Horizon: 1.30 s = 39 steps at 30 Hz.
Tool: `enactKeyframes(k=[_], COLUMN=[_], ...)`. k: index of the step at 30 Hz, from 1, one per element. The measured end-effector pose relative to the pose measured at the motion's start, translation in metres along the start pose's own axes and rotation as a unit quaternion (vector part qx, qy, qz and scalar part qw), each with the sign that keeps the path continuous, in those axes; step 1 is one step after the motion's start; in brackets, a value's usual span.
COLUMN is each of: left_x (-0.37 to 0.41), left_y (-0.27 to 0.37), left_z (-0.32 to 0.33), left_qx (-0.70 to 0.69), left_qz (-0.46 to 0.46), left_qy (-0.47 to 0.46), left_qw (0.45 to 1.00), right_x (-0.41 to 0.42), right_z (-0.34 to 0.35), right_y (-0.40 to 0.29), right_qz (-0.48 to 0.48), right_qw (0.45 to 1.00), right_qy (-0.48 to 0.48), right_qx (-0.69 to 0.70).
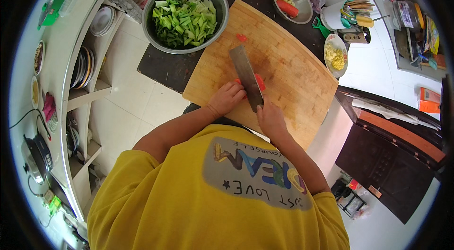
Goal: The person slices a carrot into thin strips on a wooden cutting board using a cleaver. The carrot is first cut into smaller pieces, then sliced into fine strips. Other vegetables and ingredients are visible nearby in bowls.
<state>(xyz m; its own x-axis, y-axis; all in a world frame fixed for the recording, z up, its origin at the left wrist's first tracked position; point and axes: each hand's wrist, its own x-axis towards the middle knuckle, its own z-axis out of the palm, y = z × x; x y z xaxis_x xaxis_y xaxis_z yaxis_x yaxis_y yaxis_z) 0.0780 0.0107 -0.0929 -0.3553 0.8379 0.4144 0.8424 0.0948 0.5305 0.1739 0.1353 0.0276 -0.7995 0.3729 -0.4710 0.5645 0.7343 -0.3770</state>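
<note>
My right hand [272, 118] grips the handle of a cleaver [244, 67], whose broad blade slants across a wooden cutting board [291, 58]. Bright red food [260, 82], perhaps carrot, shows on the blade's right side and also beside my fingertips. With curled fingers, my left hand [227, 98] holds the red food against the board, just left of the blade. Part of that food is hidden by the hand and the blade. A few small red pieces [241, 38] lie farther up the board.
A steel bowl [147, 19] of cut green vegetables overlaps the board's upper left corner. Beyond the board are a small metal bowl [304, 10] with garlic cloves and a carrot piece, a green peeler [321, 27], and a dish [330, 69] of minced yellowish food. Shelves [88, 95] with plates stand left.
</note>
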Motion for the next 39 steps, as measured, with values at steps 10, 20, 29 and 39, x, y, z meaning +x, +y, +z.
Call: enactKeyframes(k=[10, 20, 29, 39], left_x=[0.005, 0.000, 0.000, -0.004], left_y=[0.001, 0.000, -0.001, -0.003], left_z=[-0.006, -0.004, 0.002, -0.003], left_qx=[-0.003, -0.006, -0.011, -0.111], left_qz=[-0.007, -0.020, -0.022, -0.046], left_qy=[-0.010, -0.017, 0.002, -0.017], left_qw=[1.000, 1.000, 1.000, 0.993], right_x=[0.011, 0.022, 0.035, 0.014], right_z=[0.005, 0.007, 0.027, 0.002], right_y=[-0.001, -0.016, -0.003, 0.025], right_qz=[-0.004, 0.026, -0.018, 0.053], right_qw=[1.000, 0.999, 0.999, 0.954], right_qy=[-0.006, -0.034, 0.028, 0.142], right_qx=[-0.018, -0.015, 0.036, 0.258])
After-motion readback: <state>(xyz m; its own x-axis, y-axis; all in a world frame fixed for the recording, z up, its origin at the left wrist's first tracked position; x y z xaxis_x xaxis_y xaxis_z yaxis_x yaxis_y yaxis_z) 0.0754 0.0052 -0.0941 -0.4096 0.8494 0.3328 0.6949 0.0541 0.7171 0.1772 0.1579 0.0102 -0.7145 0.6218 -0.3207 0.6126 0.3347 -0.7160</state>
